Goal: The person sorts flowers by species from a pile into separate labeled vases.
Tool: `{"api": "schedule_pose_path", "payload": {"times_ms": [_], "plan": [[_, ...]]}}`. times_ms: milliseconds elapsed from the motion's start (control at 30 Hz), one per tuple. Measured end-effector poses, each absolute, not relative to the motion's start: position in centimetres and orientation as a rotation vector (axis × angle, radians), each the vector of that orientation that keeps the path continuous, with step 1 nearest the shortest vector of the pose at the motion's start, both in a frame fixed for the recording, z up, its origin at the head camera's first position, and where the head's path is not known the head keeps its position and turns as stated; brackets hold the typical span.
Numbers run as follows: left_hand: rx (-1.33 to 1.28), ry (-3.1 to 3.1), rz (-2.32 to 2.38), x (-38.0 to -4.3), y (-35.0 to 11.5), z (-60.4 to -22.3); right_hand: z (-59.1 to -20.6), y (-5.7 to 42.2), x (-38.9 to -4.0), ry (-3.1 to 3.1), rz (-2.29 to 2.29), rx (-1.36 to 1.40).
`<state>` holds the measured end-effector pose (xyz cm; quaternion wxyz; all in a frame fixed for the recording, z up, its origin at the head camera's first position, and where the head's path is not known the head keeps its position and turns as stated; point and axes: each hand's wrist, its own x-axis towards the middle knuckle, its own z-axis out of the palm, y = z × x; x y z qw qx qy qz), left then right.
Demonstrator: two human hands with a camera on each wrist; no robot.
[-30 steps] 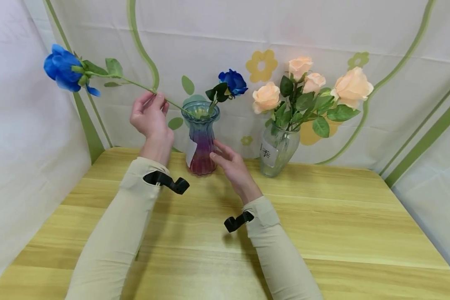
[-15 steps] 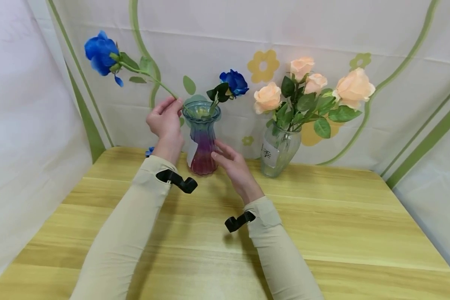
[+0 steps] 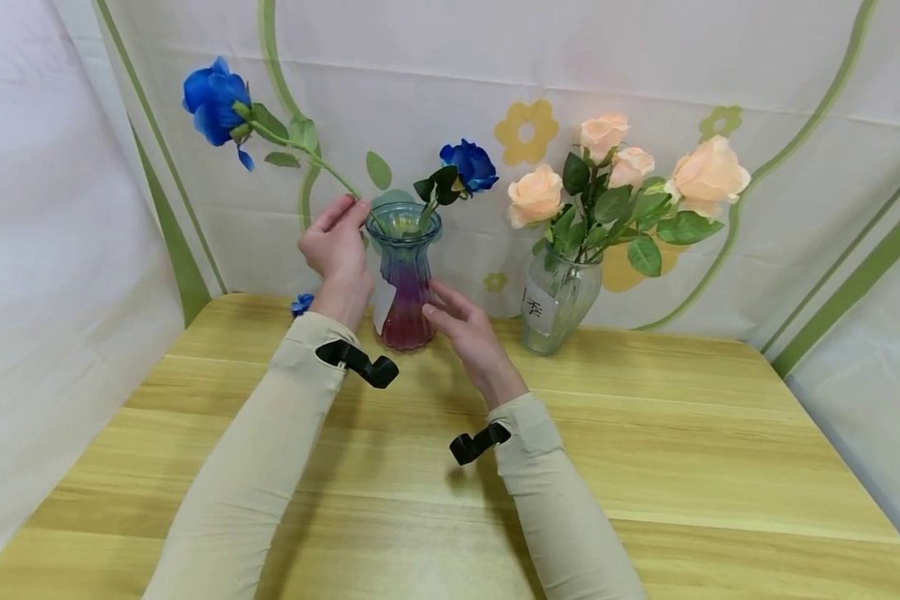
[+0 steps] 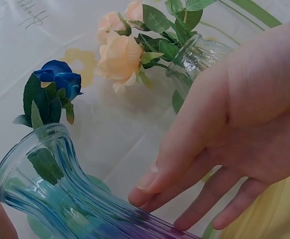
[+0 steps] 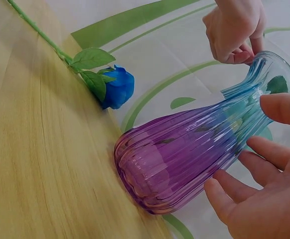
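Observation:
In the head view my left hand [image 3: 337, 254] pinches the green stem of a blue rose [image 3: 216, 102] beside the vase's rim. The bloom leans up and to the left, and the stem's lower end reaches into the mouth of a blue-to-purple glass vase [image 3: 407, 275]. Another blue rose [image 3: 468, 166] stands in that vase, leaning right. My right hand [image 3: 474, 342] touches the vase's right side with its fingers extended and spread, as the right wrist view also shows. A third blue rose [image 5: 117, 87] lies on the table left of the vase, mostly hidden by my left arm in the head view.
A clear glass vase [image 3: 581, 292] holding several peach roses [image 3: 534, 196] stands to the right, with a white label on it. The wooden table [image 3: 682, 450] meets a patterned white curtain [image 3: 390, 50] at the back.
My left hand has moved right, towards the vase's mouth, and the held rose has swung right and become more upright. My right hand stays at the vase. The lying rose's bloom has come into view.

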<state>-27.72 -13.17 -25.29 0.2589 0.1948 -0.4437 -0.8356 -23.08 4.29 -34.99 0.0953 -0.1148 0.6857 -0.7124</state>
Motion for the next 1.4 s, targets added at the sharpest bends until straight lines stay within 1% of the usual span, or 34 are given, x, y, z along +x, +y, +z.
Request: {"api": "schedule_pose_path", "payload": {"times_ms": [333,500,1000,1167,1400], "plan": [[0.491,-1.198,-2.253,-27.8,-13.2,-24.3,-34.9,4.2,-23.0,2.024,-2.120,-0.343],[0.547,-1.279,-2.231,-27.8,-12.9,-24.7,-35.0,4.3,-23.0,2.025,-2.118,-0.336],[0.592,-1.356,-2.302,-26.6,-12.8,-25.6,-34.9,4.4,-23.0,2.037,-2.100,-0.341],[0.550,-1.343,-2.328,-25.5,-14.0,-26.2,-35.0,4.4,-23.1,2.035,-2.103,-0.345],[0.546,-1.387,-2.364,-22.8,-17.4,-26.7,-35.0,4.4,-23.2,2.047,-2.097,-0.335]]}}
